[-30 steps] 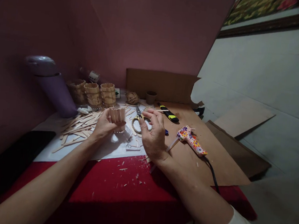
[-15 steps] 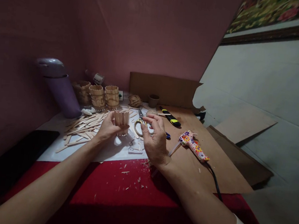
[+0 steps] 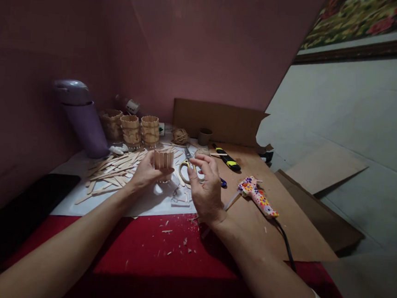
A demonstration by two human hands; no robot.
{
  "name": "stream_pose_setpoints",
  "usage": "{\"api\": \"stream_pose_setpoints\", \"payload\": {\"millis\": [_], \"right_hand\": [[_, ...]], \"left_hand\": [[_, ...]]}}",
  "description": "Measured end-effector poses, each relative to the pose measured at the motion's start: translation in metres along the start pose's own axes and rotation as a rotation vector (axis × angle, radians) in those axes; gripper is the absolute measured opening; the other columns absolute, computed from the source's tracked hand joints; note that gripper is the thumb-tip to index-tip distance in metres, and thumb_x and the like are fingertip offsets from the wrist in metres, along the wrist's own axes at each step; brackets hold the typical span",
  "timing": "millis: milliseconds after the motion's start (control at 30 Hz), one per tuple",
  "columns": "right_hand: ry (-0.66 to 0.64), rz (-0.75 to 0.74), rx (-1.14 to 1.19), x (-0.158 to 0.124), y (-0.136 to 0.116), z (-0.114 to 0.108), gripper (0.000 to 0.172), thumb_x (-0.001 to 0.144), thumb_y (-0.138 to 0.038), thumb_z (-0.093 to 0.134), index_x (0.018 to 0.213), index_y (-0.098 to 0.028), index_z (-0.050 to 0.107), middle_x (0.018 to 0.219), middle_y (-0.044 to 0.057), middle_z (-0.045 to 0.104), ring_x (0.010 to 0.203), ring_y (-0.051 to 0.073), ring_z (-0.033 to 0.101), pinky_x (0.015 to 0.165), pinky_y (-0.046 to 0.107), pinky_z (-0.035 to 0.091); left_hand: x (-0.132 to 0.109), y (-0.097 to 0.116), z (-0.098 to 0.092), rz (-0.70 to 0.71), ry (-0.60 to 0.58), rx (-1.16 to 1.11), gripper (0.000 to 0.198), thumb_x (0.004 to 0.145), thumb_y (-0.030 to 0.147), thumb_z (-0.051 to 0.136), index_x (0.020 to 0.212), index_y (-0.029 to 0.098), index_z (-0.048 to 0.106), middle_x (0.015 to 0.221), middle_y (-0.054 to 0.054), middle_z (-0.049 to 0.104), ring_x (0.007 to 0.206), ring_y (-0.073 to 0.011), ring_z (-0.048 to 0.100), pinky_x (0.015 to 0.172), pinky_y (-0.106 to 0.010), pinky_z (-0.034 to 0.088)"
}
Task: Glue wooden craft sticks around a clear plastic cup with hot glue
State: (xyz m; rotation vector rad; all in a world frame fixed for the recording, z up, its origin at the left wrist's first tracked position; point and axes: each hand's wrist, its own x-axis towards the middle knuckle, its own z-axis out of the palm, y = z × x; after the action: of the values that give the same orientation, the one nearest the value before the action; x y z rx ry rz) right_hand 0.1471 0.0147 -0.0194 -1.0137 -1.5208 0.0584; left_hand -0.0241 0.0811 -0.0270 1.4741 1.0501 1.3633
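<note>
My left hand (image 3: 146,172) is wrapped round a small cup clad in wooden sticks (image 3: 163,160), holding it upright just above the white sheet (image 3: 76,198). My right hand (image 3: 206,184) hovers right of the cup with fingers curled and apart, nothing visibly in them. Its fingertips are over the yellow-handled scissors (image 3: 185,168). A heap of loose wooden sticks (image 3: 113,171) lies left of the cup.
Three finished stick cups (image 3: 130,129) stand at the back beside a purple flask (image 3: 81,118). A twine ball (image 3: 180,136), a small pot (image 3: 204,135), a yellow-black cutter (image 3: 227,158) and a flowered glue gun (image 3: 259,196) lie on brown cardboard (image 3: 282,221). Chips litter the red cloth (image 3: 161,261).
My right hand's fingers have curled in a little over the scissors. The cup stays in my left hand. The view has shifted slightly.
</note>
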Motion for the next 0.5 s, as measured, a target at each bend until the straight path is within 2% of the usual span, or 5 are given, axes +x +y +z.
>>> {"api": "stream_pose_setpoints", "payload": {"millis": [167,367,500], "right_hand": [[-0.008,-0.007,0.007,0.0001,0.0001,-0.0003,0.016,0.091,-0.021,0.056,0.104,-0.018,0.065,0.115,0.013,0.060,0.111,0.025,0.058,0.094,0.050,0.052],[-0.015,0.022,0.014,-0.0004,-0.0007,-0.0010,0.017,0.091,-0.021,0.056,0.105,-0.019,0.065,0.118,0.012,0.059,0.114,0.025,0.057,0.094,0.050,0.053],[-0.020,0.012,0.017,-0.0003,-0.0010,-0.0010,0.017,0.091,-0.021,0.056,0.105,-0.019,0.065,0.117,0.012,0.059,0.113,0.025,0.058,0.094,0.050,0.053]], "left_hand": [[0.0038,-0.0057,-0.0019,0.035,0.024,0.024,0.058,0.048,0.035,0.091,0.092,0.017,0.058,0.081,0.000,0.064,0.072,-0.0179,0.061,0.064,-0.028,0.048],[0.0050,0.0004,-0.0049,-0.008,0.056,-0.148,0.065,0.045,0.037,0.092,0.097,0.016,0.060,0.085,-0.002,0.068,0.077,-0.0201,0.065,0.069,-0.031,0.052],[0.0068,-0.0048,-0.0068,-0.006,0.028,-0.045,0.065,0.043,0.033,0.092,0.096,0.016,0.059,0.084,-0.001,0.067,0.076,-0.0202,0.064,0.066,-0.030,0.051]]}}
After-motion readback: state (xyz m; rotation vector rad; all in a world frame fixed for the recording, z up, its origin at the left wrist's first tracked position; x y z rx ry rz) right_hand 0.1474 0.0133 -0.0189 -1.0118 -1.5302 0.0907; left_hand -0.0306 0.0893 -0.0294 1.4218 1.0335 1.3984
